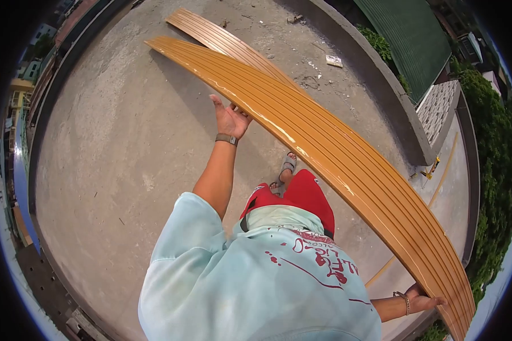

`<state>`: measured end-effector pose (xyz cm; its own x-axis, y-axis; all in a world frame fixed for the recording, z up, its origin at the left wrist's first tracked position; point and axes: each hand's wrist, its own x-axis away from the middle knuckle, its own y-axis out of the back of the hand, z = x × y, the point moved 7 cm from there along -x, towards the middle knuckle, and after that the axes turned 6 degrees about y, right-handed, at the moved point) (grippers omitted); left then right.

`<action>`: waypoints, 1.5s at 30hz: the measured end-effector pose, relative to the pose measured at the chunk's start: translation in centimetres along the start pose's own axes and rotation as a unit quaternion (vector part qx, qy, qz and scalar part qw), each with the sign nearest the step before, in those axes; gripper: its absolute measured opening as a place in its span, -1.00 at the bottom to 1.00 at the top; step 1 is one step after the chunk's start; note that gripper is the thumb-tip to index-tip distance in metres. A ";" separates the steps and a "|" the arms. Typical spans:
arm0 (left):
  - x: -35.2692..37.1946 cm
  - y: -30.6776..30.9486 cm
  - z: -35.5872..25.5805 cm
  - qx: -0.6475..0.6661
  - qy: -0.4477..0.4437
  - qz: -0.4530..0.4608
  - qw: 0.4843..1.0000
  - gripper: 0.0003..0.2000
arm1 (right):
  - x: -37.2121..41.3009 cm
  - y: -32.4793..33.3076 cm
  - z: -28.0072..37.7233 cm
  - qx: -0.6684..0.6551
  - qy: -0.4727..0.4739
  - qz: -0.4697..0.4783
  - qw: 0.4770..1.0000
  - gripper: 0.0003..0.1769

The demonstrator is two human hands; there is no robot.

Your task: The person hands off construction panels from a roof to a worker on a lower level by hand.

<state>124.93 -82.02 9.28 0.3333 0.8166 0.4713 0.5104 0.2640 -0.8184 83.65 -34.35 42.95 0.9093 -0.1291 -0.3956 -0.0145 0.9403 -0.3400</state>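
A long, ribbed, orange-brown panel slants across the view from upper left to lower right, raised off the ground. My left hand, a dark band on its wrist, supports the panel's near edge with its fingers tucked underneath and the thumb sticking out. Farther along, at the lower right, my right hand holds the same edge near the panel's end. Its fingers are partly hidden beneath the panel, and the thumb lies against the edge. Behind the raised panel is a second ribbed panel, lighter brown and partly covered by it.
Bare concrete floor surrounds my sandalled feet. A low concrete wall runs along the right, with a green corrugated roof beyond. Small debris and a pale scrap lie near the wall. A yellow-black tool rests by the wall's end.
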 end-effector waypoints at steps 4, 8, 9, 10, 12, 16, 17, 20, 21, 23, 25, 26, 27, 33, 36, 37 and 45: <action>-8.7 3.1 -8.5 0.028 -0.081 -0.050 0.995 0.09 | -3.0 -0.4 1.2 0.016 0.028 -0.020 0.999 0.14; -13.5 3.6 -14.8 0.010 -0.143 -0.091 0.985 -0.03 | 1.3 -8.6 3.4 -0.150 0.085 0.376 0.910 -0.01; -15.4 3.9 -16.6 -0.005 -0.169 -0.043 0.985 -0.17 | -2.6 -5.2 2.6 -0.153 0.058 0.302 0.939 -0.05; -16.6 4.2 -17.7 -0.005 -0.167 -0.042 0.985 -0.17 | -2.8 -6.0 2.4 -0.151 0.059 0.301 0.940 -0.05; -18.7 4.6 -19.7 -0.037 -0.161 -0.069 0.984 -0.23 | -5.0 -4.9 2.1 -0.122 0.054 0.251 0.959 -0.05; -20.3 3.3 -19.4 -0.031 -0.089 -0.050 0.994 -0.31 | -9.6 -3.5 0.5 -0.016 0.044 0.128 0.991 -0.06; -20.1 2.1 -19.4 -0.038 -0.108 -0.057 0.992 -0.33 | -14.0 -0.2 0.8 0.002 0.040 0.096 0.995 -0.06; -21.7 2.7 -19.0 -0.031 -0.082 -0.041 0.995 -0.34 | -16.7 2.0 0.3 0.065 0.018 -0.005 0.998 -0.07; -22.0 2.3 -19.0 -0.037 -0.080 -0.040 0.995 -0.34 | -17.1 1.3 -0.3 0.086 0.009 -0.041 0.995 -0.07; -22.7 1.1 -18.6 -0.046 -0.044 -0.043 0.997 -0.38 | -12.6 -2.1 -0.3 0.127 -0.013 -0.113 0.985 -0.07; -22.7 0.1 -19.1 -0.079 -0.023 -0.078 0.994 -0.41 | -9.0 -5.1 0.1 0.237 -0.064 -0.157 0.957 -0.07; -23.1 -0.3 -18.7 -0.098 -0.003 -0.110 0.989 -0.44 | -7.6 -6.2 0.5 0.338 -0.103 -0.191 0.916 -0.07; -23.6 -0.6 -18.8 -0.100 -0.004 -0.111 0.989 -0.44 | -7.1 -6.9 0.3 0.316 -0.110 -0.163 0.928 -0.10; -23.6 1.0 -18.3 -0.156 0.046 -0.164 0.973 -0.50 | -4.5 -11.3 -4.7 0.310 -0.161 -0.151 0.925 -0.08; -22.6 1.4 -18.1 -0.195 0.065 -0.208 0.956 -0.46 | -1.5 -11.2 -6.4 0.309 -0.189 -0.153 0.919 -0.07; -22.7 1.5 -18.3 -0.208 0.062 -0.216 0.952 -0.43 | -0.6 -11.6 -7.7 0.303 -0.200 -0.151 0.919 -0.07; -19.9 -2.0 -19.0 -0.241 0.051 -0.223 0.943 -0.32 | 7.0 -11.9 -14.6 0.264 -0.265 -0.147 0.916 -0.04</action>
<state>132.31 -108.56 7.77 0.0622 0.6202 0.7820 0.9109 0.2851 -0.2985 84.15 -51.08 31.78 0.9180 -0.3609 0.1644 0.3383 0.9289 0.1504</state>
